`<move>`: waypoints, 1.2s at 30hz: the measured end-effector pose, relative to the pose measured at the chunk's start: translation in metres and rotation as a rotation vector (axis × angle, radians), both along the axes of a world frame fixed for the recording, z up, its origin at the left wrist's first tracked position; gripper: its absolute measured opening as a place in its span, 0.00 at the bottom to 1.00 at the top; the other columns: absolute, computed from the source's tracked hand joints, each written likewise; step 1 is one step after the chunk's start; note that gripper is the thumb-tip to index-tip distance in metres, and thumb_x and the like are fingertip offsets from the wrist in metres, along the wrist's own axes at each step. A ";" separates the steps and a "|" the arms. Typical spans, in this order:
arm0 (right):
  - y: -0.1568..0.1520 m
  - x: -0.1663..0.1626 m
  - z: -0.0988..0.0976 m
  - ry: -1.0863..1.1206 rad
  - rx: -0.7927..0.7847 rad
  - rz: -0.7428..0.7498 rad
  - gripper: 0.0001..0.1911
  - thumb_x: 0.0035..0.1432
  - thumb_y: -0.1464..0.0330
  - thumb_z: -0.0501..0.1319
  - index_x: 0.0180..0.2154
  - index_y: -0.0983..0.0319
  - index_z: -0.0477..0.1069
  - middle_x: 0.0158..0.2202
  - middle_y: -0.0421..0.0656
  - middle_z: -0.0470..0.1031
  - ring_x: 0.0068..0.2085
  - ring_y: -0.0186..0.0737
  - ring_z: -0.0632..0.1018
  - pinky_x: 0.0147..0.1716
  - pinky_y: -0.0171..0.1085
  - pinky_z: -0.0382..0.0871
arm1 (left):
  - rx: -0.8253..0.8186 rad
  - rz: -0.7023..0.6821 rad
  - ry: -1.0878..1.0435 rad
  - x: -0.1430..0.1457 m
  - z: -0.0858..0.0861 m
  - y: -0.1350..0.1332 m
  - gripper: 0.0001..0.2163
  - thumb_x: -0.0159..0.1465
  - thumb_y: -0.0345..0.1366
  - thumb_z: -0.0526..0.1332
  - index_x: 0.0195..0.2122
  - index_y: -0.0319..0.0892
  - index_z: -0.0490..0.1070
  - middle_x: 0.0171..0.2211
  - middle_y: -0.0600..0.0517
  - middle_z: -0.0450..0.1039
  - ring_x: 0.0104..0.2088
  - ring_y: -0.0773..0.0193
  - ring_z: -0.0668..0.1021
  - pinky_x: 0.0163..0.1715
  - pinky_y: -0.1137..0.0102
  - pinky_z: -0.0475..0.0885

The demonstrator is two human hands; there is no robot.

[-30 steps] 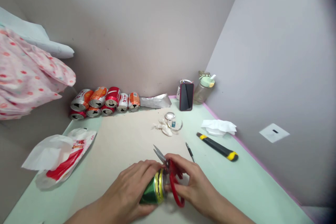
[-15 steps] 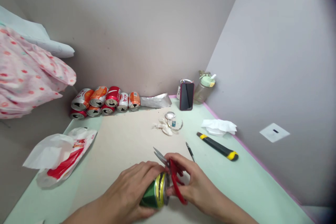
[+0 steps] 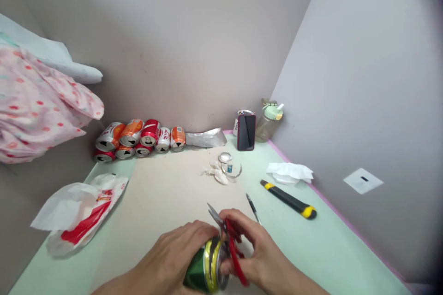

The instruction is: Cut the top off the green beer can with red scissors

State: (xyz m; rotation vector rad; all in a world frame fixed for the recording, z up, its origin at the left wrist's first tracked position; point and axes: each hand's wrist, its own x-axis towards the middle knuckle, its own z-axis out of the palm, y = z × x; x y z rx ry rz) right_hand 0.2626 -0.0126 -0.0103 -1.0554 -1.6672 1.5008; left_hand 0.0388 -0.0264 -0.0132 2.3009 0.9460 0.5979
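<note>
A green and yellow can [image 3: 198, 269] lies on its side at the bottom centre, with a dark jagged slit in its yellow band near the right end. My left hand [image 3: 176, 251] is wrapped over the can from the left. In my right hand [image 3: 252, 249] are red-handled scissors [image 3: 236, 265], their blades pointing up and left above the can's end. The right thumb rests at the can's end rim. Whether a blade sits in the slit is hard to make out.
Several empty drink cans [image 3: 150, 133] are stacked along the back wall beside a metal strip [image 3: 207, 138]. A phone [image 3: 246, 132] stands near a bottle [image 3: 269, 122]. Rightward lie a utility knife [image 3: 289, 199], a pen [image 3: 254, 208] and tissue [image 3: 290, 173]. A tissue pack [image 3: 90, 218] lies left.
The whole scene has shifted slightly downward in view as the camera tilted up. Both hands keep their hold on the can and the scissors, with only slight movement.
</note>
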 end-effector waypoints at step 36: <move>0.007 0.009 -0.001 -0.114 -0.016 0.084 0.36 0.50 0.45 0.68 0.55 0.59 0.70 0.35 0.40 0.69 0.33 0.38 0.68 0.33 0.34 0.65 | -0.937 0.413 -0.821 -0.040 0.010 0.039 0.25 0.59 0.45 0.69 0.55 0.40 0.70 0.44 0.45 0.80 0.43 0.55 0.81 0.44 0.67 0.74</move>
